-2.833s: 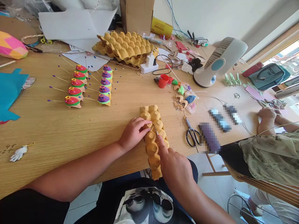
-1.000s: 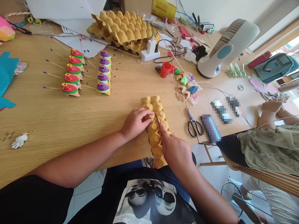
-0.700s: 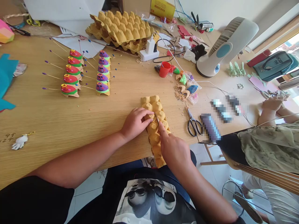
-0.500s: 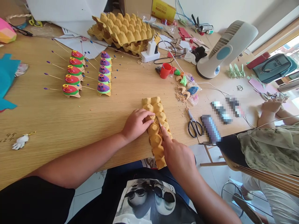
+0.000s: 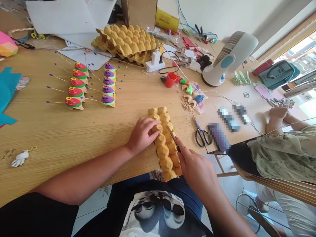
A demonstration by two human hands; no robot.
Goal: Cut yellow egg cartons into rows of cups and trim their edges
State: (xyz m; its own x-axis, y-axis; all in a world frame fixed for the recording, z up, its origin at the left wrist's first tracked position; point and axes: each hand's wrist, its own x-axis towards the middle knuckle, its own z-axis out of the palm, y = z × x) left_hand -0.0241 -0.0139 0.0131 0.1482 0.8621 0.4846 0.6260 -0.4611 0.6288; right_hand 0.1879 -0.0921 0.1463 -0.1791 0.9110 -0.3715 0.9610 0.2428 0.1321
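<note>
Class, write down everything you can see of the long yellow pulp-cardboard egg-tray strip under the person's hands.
The long yellow pulp-cardboard egg-tray strip is two cups wide, domes up, and looks rough and matte. It lies lengthwise away from the person on the wooden table, with its near end overhanging the edge. The left hand presses its fingertips on the far half. The right hand holds a thin metal blade against the strip's right side.

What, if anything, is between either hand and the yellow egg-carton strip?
Nothing visible. The left hand presses directly on the egg-carton strip, and the right hand holds a small blade against its right side.
</note>
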